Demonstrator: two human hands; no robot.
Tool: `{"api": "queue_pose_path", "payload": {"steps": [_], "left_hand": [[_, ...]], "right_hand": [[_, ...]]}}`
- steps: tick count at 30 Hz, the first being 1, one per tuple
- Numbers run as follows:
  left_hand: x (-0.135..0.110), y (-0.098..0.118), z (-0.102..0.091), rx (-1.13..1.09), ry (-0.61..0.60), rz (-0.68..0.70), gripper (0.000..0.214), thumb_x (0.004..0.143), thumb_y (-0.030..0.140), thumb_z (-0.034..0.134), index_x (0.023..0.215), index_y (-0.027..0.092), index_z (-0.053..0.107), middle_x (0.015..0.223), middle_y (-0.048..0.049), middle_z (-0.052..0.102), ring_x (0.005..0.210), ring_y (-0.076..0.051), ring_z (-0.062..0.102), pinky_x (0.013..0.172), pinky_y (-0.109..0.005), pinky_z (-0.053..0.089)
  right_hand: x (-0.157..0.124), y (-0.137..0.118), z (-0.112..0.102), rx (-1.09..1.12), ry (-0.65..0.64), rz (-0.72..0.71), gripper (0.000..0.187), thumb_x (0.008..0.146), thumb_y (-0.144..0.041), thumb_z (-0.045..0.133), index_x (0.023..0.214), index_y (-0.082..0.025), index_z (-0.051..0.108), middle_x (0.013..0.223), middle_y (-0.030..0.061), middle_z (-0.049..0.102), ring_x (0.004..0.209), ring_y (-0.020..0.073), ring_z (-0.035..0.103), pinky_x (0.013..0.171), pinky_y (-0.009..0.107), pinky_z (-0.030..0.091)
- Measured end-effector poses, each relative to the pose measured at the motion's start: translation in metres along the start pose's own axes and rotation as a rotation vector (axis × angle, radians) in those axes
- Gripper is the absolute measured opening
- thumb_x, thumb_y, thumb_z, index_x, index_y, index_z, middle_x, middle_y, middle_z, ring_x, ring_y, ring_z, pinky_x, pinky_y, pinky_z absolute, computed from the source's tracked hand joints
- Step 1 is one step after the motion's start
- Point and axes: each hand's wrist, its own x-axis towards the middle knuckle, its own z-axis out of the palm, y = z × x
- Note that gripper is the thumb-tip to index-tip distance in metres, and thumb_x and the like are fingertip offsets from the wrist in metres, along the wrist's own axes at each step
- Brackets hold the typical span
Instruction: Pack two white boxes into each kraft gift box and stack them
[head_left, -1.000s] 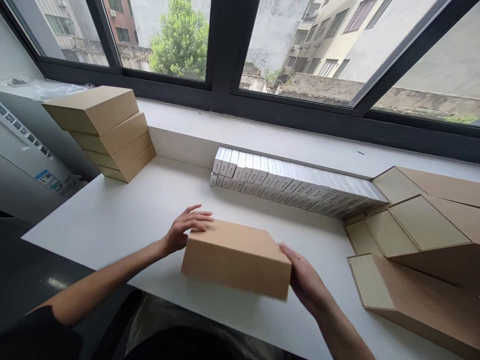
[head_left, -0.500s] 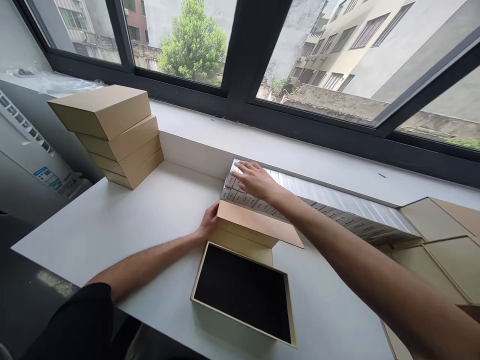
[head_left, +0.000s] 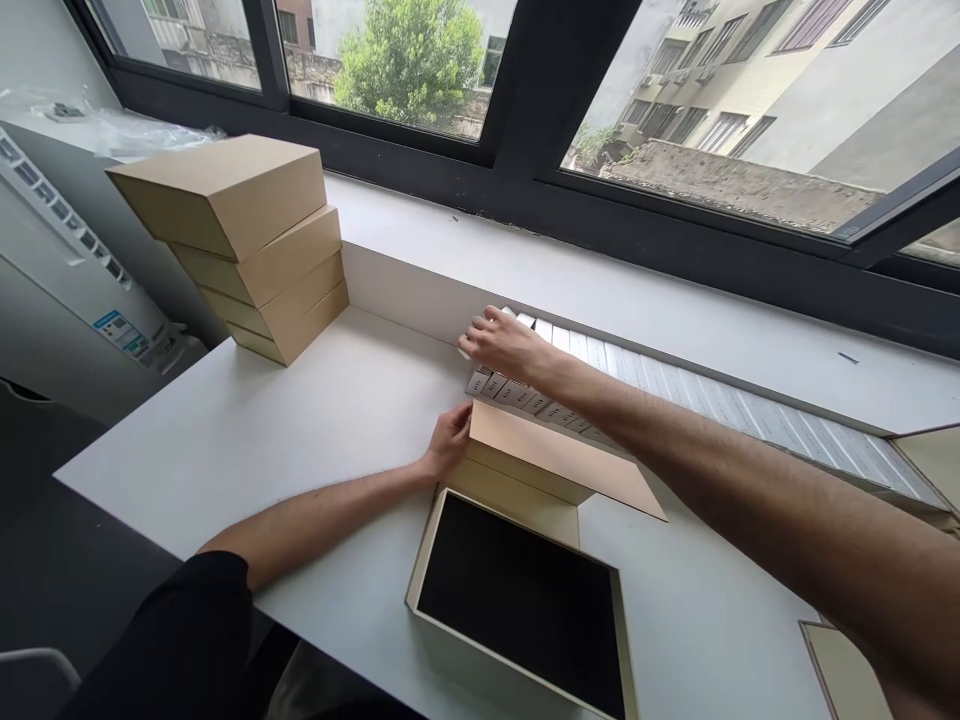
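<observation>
An open tan cardboard box [head_left: 622,640] lies on the white table with a black inner surface showing. Its hinged lid [head_left: 562,450] is folded back, away from me. My left hand [head_left: 450,440] is closed on the left end of that lid. Behind it runs a long two-layer row of small white boxes [head_left: 637,375] along the sill wall. At the row's left end my right hand [head_left: 506,345] has its fingers curled over a small white box, mostly hidden beneath them. A few boxes by the hand lean slightly.
Several tan boxes [head_left: 255,220] stand stacked at the back left of the table [head_left: 322,420]. Open tan box parts [head_left: 847,670] lie at the right edge. The windowsill [head_left: 420,235] rises behind the row, and a white appliance [head_left: 82,290] stands left of the table.
My right hand has gone from spread fingers over the row's end to curled fingers around a small white box. My left hand stays at the lid. The view has shifted right.
</observation>
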Motion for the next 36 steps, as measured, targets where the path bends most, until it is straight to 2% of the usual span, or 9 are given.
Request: {"api": "queue_pose_path", "payload": {"steps": [4,7,11,15,20,23,26,32,36], "left_hand": [[0.0,0.001,0.0,0.012,0.0,0.017,0.021,0.088,0.035,0.052,0.085,0.016,0.061,0.081,-0.0048,0.067,0.075,-0.016,0.057,0.068,-0.026,0.044],[0.0,-0.001,0.001,0.041,0.003,0.018,0.023,0.089,0.036,0.052,0.086,0.016,0.062,0.083,-0.0046,0.068,0.077,-0.017,0.059,0.069,-0.026,0.046],[0.0,-0.006,-0.001,0.077,0.03,0.022,0.023,0.089,0.037,0.053,0.089,0.016,0.063,0.085,-0.0045,0.069,0.082,-0.018,0.061,0.073,-0.026,0.048],[-0.001,-0.009,-0.003,0.074,0.04,0.016,0.024,0.087,0.038,0.055,0.093,0.017,0.064,0.091,-0.006,0.071,0.086,-0.02,0.062,0.075,-0.028,0.048],[-0.001,-0.012,-0.007,0.138,0.075,0.048,0.027,0.087,0.043,0.055,0.086,0.017,0.062,0.084,-0.0047,0.069,0.081,-0.019,0.06,0.071,-0.026,0.046],[-0.001,-0.013,-0.008,0.156,0.087,0.08,0.029,0.087,0.045,0.055,0.084,0.017,0.061,0.081,-0.0038,0.067,0.078,-0.018,0.058,0.07,-0.026,0.045],[-0.002,-0.013,-0.009,0.156,0.085,0.1,0.03,0.086,0.046,0.055,0.085,0.017,0.06,0.08,-0.0037,0.066,0.076,-0.017,0.056,0.069,-0.026,0.044],[-0.003,-0.011,-0.008,0.175,0.099,0.068,0.036,0.086,0.052,0.053,0.087,0.017,0.06,0.084,-0.0049,0.067,0.081,-0.019,0.057,0.072,-0.027,0.044],[-0.003,-0.011,-0.008,0.182,0.103,0.062,0.039,0.086,0.055,0.052,0.086,0.017,0.061,0.081,-0.0043,0.066,0.08,-0.019,0.057,0.071,-0.027,0.044]], "right_hand": [[-0.011,0.006,-0.024,0.464,0.349,0.38,0.027,0.096,-0.024,0.049,0.114,-0.011,0.064,0.104,0.0149,0.071,0.094,0.025,0.065,0.088,0.046,0.05],[-0.045,0.01,-0.045,0.941,0.583,0.689,0.047,0.095,-0.036,0.057,0.135,-0.013,0.05,0.102,0.0123,0.071,0.09,0.0243,0.067,0.073,0.04,0.058],[-0.117,-0.027,-0.075,1.246,0.653,0.756,0.054,0.09,-0.045,0.064,0.139,-0.024,0.052,0.098,0.0066,0.071,0.081,0.0218,0.069,0.06,0.034,0.06],[-0.19,-0.11,-0.087,1.169,0.599,0.646,0.046,0.085,-0.034,0.072,0.13,-0.033,0.063,0.113,0.005,0.072,0.1,0.0255,0.069,0.079,0.041,0.063],[-0.242,-0.183,-0.043,0.939,0.254,0.31,0.023,0.092,-0.019,0.059,0.108,-0.029,0.072,0.125,0.0034,0.069,0.129,0.027,0.057,0.112,0.054,0.045],[-0.249,-0.195,-0.008,0.88,0.158,0.18,0.026,0.096,-0.015,0.049,0.109,-0.024,0.069,0.139,0.006,0.058,0.14,0.0252,0.044,0.115,0.053,0.039],[-0.245,-0.197,0.01,0.907,0.109,0.155,0.032,0.095,-0.008,0.043,0.116,-0.02,0.065,0.148,0.0112,0.049,0.144,0.0249,0.036,0.109,0.048,0.046],[-0.232,-0.199,-0.002,1.08,-0.157,0.157,0.048,0.083,-0.002,0.045,0.123,-0.022,0.061,0.146,0.0067,0.054,0.145,0.0219,0.037,0.116,0.042,0.041],[-0.21,-0.205,-0.009,1.193,-0.174,0.128,0.05,0.086,-0.006,0.047,0.132,-0.022,0.058,0.145,0.0068,0.054,0.146,0.0221,0.034,0.117,0.041,0.038]]}}
